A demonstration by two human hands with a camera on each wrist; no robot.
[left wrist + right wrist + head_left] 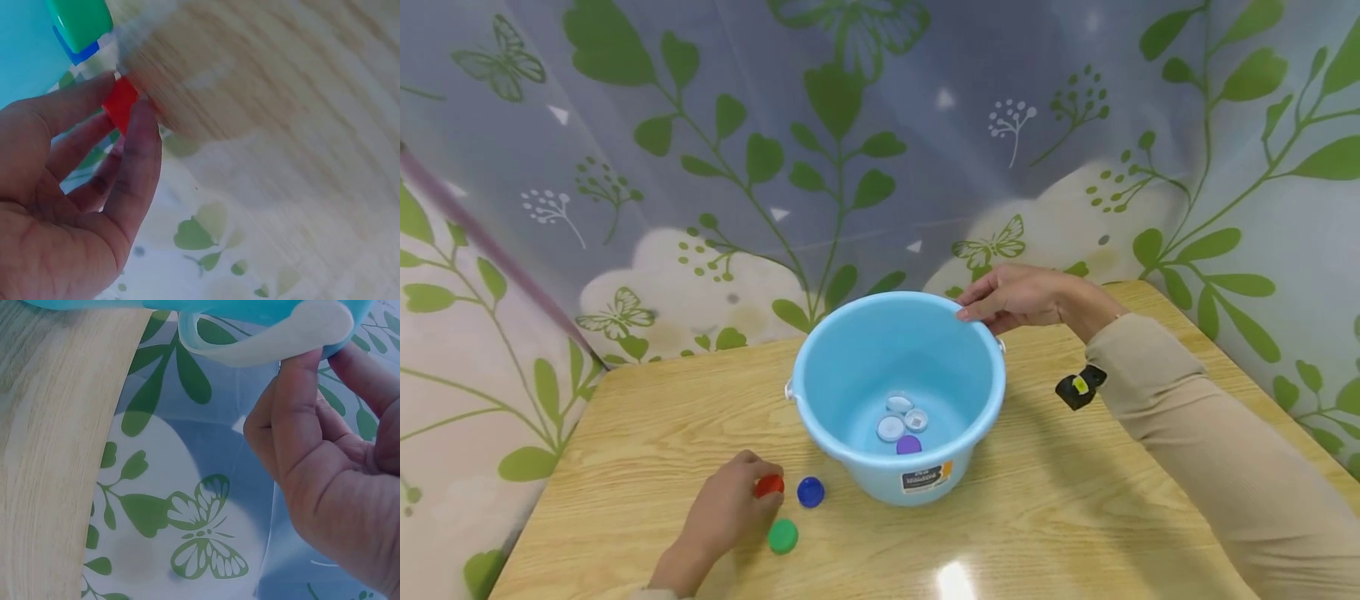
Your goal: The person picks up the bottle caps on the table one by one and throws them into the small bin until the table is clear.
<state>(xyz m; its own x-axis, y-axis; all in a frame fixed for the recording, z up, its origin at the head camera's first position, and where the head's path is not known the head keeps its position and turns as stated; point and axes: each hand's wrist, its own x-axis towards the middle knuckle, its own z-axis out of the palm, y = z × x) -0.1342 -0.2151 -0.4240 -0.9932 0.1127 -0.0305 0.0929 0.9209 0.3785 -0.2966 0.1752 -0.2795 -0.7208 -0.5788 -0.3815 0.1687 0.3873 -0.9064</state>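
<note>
A light-blue bucket (pixel 820 392) stands on the wooden table, with several bottle caps on its floor: whitish caps (pixel 891 428) and a purple cap (pixel 908 445). At its far right rim my right hand (pixel 1018 298) grips the edge between thumb and fingers, close by the white handle (pixel 275 347). My left hand (pixel 730 508) pinches a red bottle cap (pixel 120 103) between thumb and fingertips, left of the bucket. Beside that hand lie a blue cap (pixel 810 492) and, nearer the front, a green cap (pixel 783 536).
The wooden table (pixel 1075 500) reaches back to a curtain (pixel 737 208) printed with leaves and butterflies. A label (pixel 927 477) is stuck on the bucket's front. A black wrist camera (pixel 1078 387) hangs by the right sleeve (pixel 1210 442).
</note>
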